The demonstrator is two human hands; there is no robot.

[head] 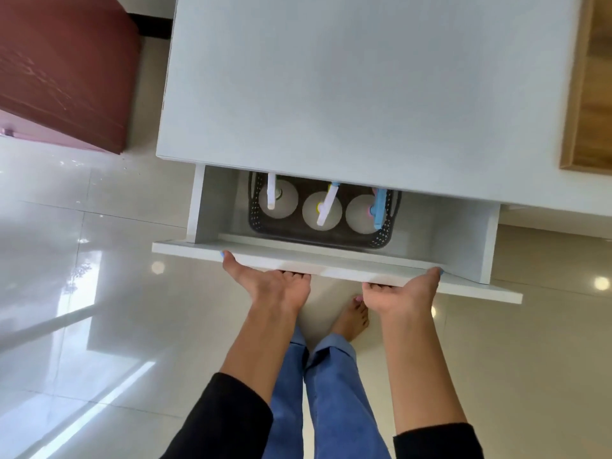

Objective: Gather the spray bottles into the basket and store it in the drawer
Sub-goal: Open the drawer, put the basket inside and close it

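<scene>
A dark perforated basket (382, 238) sits inside the partly open white drawer (331, 265). Three spray bottles stand upright in it: one with a white nozzle (280, 202), one with a white and yellow nozzle (321, 212), one with a blue nozzle (362, 215). The back of the basket is hidden under the white cabinet top (347, 87). My left hand (268, 284) grips the drawer front from below, thumb on its top edge. My right hand (404, 294) grips the same front panel further right.
A dark red cabinet (63, 67) stands at the upper left. A wooden-framed surface (589, 84) lies at the right edge. Glossy cream floor tiles (99, 293) surround the cabinet. My legs in blue jeans and a bare foot (351, 321) are right under the drawer front.
</scene>
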